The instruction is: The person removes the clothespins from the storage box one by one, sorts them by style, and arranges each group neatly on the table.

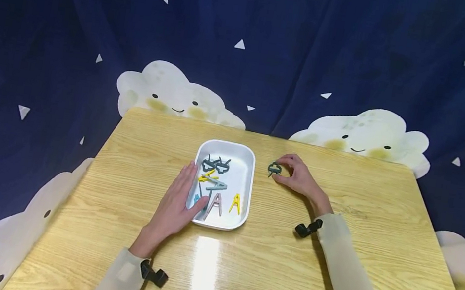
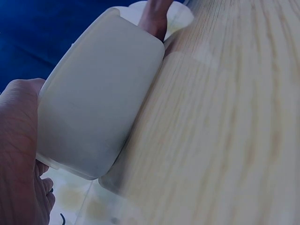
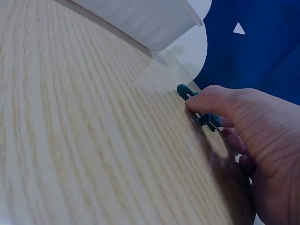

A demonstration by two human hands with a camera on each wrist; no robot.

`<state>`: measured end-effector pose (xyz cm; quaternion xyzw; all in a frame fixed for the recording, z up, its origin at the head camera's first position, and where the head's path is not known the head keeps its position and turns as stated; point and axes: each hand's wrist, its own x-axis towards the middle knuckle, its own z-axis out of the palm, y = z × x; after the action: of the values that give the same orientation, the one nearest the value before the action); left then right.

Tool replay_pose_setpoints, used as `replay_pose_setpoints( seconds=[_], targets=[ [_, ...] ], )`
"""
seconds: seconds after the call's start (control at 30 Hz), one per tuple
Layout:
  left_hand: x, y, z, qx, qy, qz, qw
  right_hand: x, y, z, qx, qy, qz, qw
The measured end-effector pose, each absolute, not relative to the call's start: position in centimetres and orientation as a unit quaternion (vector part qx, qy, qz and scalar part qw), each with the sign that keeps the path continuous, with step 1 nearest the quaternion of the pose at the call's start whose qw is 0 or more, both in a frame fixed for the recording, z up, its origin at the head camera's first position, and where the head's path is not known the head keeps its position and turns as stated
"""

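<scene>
Between the thumb and fingers of my right hand is a dark green plastic clip, pinched at table level right of a white tray. In the right wrist view the same clip shows beyond the thumb. My left hand rests along the tray's left rim with its fingers fairly straight, the thumb reaching over the inside. Two similar dark green clips lie in the tray. Near them are a yellow clothespin, a pinkish one and a grey-green one. A blue piece is partly hidden by the left thumb.
The wooden table extends around the tray on all sides. A dark blue curtain with white triangles and clouds hangs behind it. Each sleeve carries a black wrist mount, one on the left and one on the right.
</scene>
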<state>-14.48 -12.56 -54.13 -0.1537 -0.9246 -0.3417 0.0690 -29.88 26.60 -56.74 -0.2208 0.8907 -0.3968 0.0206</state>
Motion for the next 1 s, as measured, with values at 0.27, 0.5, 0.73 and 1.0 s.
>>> replay_pose_setpoints(
  seconds=[0.27,0.5,0.73,1.0],
  targets=[
    [-14.4,-12.7,-54.0,-0.157,-0.922,-0.345,0.077,-29.3,25.8,-56.8,-0.212,0.895,-0.391,-0.031],
    [-14.5,-12.6,-53.9,-0.164,-0.920,-0.346,0.082,-27.2,23.2,-55.0,-0.192,0.869,-0.443,-0.110],
    [-14.6,-12.6,-53.8,-0.162,-0.921,-0.346,0.079,-25.5,19.7,-52.2,-0.245,0.840,-0.462,-0.145],
    [-14.5,-12.6,-53.9,-0.161,-0.922,-0.345,0.074,-24.5,15.7,-50.1,-0.333,0.841,-0.401,-0.144]
  ],
)
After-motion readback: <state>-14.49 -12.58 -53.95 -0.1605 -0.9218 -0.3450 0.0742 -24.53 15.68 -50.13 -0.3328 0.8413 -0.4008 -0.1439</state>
